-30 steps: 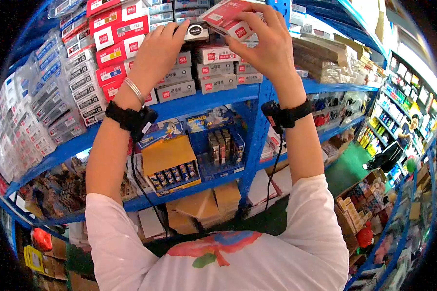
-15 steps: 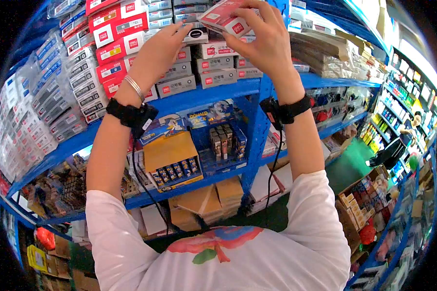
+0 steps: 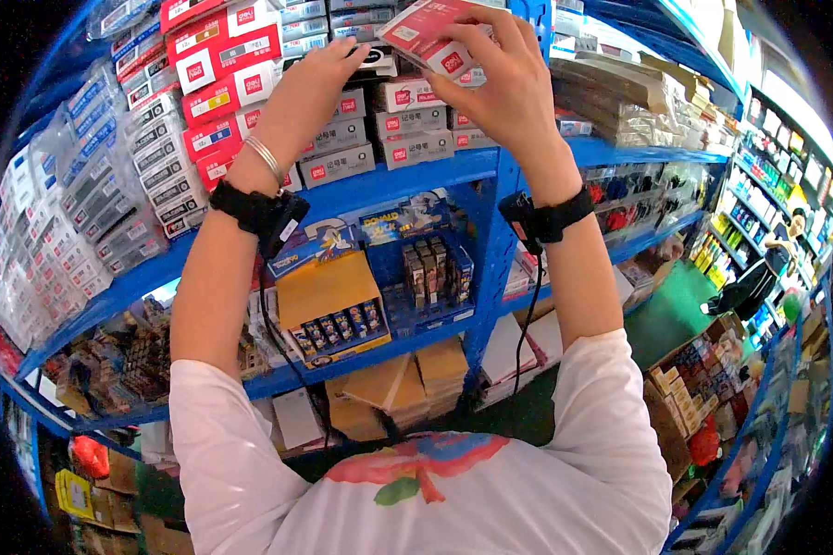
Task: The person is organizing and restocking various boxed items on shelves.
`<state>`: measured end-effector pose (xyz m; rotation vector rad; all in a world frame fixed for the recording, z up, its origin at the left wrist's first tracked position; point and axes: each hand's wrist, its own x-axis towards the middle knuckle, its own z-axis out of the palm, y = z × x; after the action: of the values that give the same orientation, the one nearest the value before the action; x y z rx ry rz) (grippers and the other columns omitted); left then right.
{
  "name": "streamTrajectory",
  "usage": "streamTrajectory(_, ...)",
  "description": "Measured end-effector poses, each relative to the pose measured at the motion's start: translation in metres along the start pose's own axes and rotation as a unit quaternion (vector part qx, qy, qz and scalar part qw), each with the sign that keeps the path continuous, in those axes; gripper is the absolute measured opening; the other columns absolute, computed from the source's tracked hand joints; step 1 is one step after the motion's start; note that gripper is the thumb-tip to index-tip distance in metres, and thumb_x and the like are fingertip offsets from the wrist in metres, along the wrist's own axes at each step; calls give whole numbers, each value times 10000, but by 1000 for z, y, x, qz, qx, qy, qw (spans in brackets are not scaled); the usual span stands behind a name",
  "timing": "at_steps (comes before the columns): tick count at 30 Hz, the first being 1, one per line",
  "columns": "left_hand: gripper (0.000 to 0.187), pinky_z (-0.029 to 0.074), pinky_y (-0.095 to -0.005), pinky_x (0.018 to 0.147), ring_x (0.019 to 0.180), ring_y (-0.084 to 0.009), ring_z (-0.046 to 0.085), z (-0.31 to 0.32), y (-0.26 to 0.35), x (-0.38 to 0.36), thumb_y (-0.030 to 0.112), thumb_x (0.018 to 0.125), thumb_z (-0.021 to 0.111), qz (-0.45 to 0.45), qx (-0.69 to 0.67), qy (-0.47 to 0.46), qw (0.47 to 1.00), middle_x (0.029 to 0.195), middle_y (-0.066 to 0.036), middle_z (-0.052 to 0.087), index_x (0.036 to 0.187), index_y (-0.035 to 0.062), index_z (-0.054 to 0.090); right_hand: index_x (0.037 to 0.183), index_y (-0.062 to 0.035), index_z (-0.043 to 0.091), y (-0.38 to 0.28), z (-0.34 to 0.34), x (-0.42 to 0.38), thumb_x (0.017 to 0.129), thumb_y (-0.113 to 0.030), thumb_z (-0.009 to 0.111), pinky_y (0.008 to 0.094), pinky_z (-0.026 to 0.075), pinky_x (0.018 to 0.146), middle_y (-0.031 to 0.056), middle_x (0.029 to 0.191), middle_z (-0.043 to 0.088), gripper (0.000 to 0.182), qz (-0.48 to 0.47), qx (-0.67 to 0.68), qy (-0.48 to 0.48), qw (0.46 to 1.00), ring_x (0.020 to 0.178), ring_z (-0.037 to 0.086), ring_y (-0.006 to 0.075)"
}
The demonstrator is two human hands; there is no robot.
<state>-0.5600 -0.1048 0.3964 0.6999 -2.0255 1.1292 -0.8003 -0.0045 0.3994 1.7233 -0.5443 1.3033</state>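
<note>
My right hand [image 3: 504, 83] grips a red and white carton [image 3: 426, 30] at its right end, thumb below and fingers over the top. The carton is tilted above the stacked boxes at the top of the shelf. My left hand [image 3: 317, 91] reaches over the same stacks, fingers stretched out and nothing in them. Its fingertips are right by a black and white box [image 3: 379, 63]. Below the hands sit grey and white marker boxes [image 3: 418, 148] and another red-marked white box [image 3: 407, 95]. Red and white cartons [image 3: 236, 88] are piled left of my left hand.
Plastic-wrapped boxes [image 3: 83, 199] fill the shelf's left end. Under the blue shelf edge [image 3: 407, 180] stand an open yellow display box [image 3: 319, 287] and small upright packs [image 3: 430, 268]. Brown packets [image 3: 620, 97] lie to the right. Another person [image 3: 773, 259] is in the far aisle.
The view has shifted slightly. My left hand has moved a little to the right, its fingers still extended. The carton stays in my right hand, turned slightly to show more of its top.
</note>
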Motion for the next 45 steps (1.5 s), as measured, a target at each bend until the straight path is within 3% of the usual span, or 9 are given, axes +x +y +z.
streamTrajectory(4,652,415,-383,1105,1205,-291,567,0,-5,1,-135,764,525,54,-41,106,992,1364,-95,555,1356,138,527,1033,-88,625,4,5,0,696,-129,774,432,490,843,113,1156,553,370,10,8,8,1000,1048,532,335)
streamTrajectory(7,586,400,-391,1119,1203,-282,571,-3,1,3,-130,776,525,57,-86,119,988,1330,-77,585,1301,124,581,1021,-86,626,2,9,1,701,-124,775,437,489,842,115,1145,556,355,14,8,25,1000,1046,532,342)
streamTrajectory(10,514,424,-387,1097,1192,-281,581,4,-2,-3,-99,796,552,52,-96,66,992,1301,-80,606,1261,111,614,1017,-86,628,-2,12,1,702,-118,777,440,487,847,116,1134,558,350,16,8,49,999,1050,532,347)
streamTrajectory(28,421,482,-357,1021,1218,-273,570,19,5,-5,-30,837,588,19,-71,139,988,1320,-85,595,1238,93,626,982,-55,634,2,18,-5,686,-101,792,449,473,869,130,1105,559,339,13,4,68,998,1056,531,355)
streamTrajectory(37,361,488,-371,1005,1183,-296,591,22,10,-2,-35,865,566,-11,-83,103,991,1304,-104,601,1194,84,655,984,-50,637,0,21,-8,693,-99,795,436,467,859,131,1089,563,335,23,26,83,996,1040,538,343)
streamTrajectory(41,351,463,-332,1045,1151,-280,605,20,13,-1,-62,806,565,-6,-101,102,990,1269,-125,620,1128,23,678,997,-47,645,4,27,-8,696,-96,794,425,469,854,130,1094,573,339,22,45,108,993,1024,553,333)
streamTrajectory(45,285,493,-361,986,1085,-299,628,17,17,0,-21,836,576,-33,-138,67,988,1239,-138,630,1091,24,694,1003,-49,648,-4,16,-2,698,-91,785,420,470,856,132,1099,577,337,81,53,97,991,1018,561,332)
